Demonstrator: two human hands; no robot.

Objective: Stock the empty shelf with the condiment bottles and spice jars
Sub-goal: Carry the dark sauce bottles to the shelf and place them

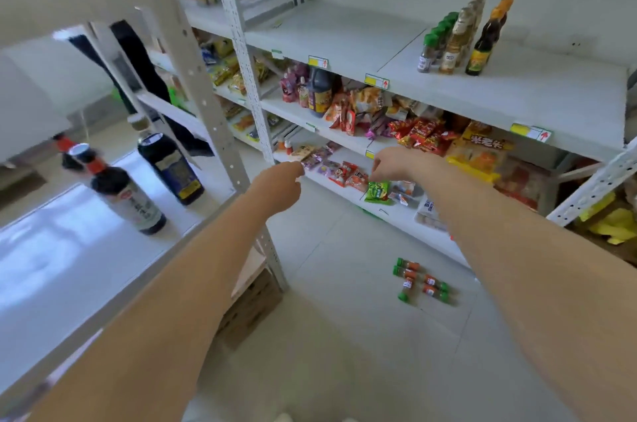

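Now the left hand and right hand curl loosely, holding nothing. Jars lie on the floor at five o'clock, bottles stand at one.

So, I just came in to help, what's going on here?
A person is stocking the nearly empty shelf. A few bottles and green-capped jars already stand at its right end. The left hand and right hand reach forward, holding nothing. Loose jars lie on the floor, and two dark bottles stand on the left rack.
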